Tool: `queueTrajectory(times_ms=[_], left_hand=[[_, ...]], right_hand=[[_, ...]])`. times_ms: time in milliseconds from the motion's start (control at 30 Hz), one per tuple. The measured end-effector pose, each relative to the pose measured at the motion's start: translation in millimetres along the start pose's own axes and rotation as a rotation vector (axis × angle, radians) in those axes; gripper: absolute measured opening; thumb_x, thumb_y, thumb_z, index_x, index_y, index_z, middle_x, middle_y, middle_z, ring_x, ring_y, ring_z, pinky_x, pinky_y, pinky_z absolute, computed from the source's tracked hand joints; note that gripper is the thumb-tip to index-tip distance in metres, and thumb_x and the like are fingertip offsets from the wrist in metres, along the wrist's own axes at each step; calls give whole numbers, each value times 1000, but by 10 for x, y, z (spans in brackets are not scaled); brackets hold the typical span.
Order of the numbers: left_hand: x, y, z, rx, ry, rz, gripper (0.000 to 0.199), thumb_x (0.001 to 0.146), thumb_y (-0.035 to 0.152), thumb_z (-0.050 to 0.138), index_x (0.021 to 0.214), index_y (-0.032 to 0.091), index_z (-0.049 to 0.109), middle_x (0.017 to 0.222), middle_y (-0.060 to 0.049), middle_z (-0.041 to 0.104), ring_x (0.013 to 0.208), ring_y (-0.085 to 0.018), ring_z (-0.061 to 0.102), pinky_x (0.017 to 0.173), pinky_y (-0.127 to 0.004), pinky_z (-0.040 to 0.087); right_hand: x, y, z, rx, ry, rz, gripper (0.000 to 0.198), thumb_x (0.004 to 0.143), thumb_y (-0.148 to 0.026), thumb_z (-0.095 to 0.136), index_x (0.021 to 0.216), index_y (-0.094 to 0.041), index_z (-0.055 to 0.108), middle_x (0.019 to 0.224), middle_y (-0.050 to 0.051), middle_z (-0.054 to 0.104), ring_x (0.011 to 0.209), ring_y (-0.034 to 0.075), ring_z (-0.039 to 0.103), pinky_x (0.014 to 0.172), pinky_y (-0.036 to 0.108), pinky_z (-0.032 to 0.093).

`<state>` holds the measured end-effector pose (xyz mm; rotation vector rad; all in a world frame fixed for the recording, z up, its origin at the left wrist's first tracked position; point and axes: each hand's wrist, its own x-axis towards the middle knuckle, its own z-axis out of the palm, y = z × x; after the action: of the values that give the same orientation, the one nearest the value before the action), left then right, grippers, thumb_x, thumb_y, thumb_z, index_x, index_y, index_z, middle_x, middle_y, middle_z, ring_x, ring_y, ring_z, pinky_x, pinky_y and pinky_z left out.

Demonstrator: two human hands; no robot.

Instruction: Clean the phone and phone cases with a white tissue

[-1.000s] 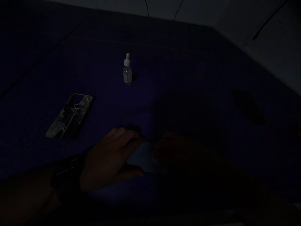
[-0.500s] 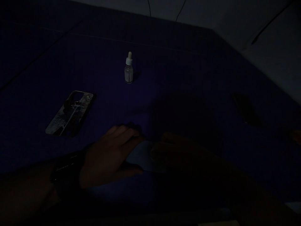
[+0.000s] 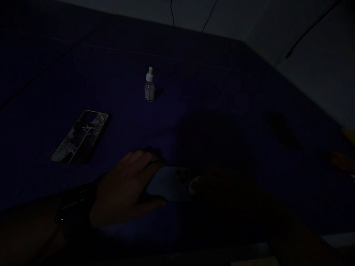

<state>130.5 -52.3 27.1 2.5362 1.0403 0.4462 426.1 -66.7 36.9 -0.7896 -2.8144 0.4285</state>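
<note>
The left hand (image 3: 122, 190) has its grip around the left end of a pale phone (image 3: 169, 183), fingers over the top edge and thumb under the bottom edge. The phone lies flat, back side up, on the dark blue counter (image 3: 194, 85), close to the person. The right hand (image 3: 222, 184) sits at the phone's right end, near the camera bump, but it is very dark there and I cannot tell if its grip is wide or narrow. A dark band is around the left wrist. Far left lies a phone case (image 3: 80, 136) with a picture on it. Behind the hands stands a small dropper bottle (image 3: 149, 87), upright. At the right lies a dark flat thing (image 3: 281, 129), too dim to name.
</note>
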Motion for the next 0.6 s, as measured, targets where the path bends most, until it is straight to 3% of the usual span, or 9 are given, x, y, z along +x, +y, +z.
queueTrajectory(times_ms=[167,467,600], left_hand=[[4,16,2,2,1,-24,53,80,43,75,126,22,58,121,-8,62,105,-29,57,88,-44,47],[16,23,-5,-8,-10,-26,52,80,39,76,126,23,58,121,-7,62,106,-28,57,89,-44,46],[10,21,-2,-7,-19,-21,52,82,40,74,127,23,57,121,-7,62,107,-29,57,90,-44,47]], right_hand=[[117,-196,130,166,-64,256,23,102,-19,43,108,-23,65,85,2,64,63,13,52,55,25,42],[148,-202,68,140,-117,251,23,99,-15,43,101,-21,65,81,2,61,64,14,50,53,26,38],[225,-193,122,57,-102,106,23,97,-13,45,91,-21,66,82,3,63,67,15,53,57,28,42]])
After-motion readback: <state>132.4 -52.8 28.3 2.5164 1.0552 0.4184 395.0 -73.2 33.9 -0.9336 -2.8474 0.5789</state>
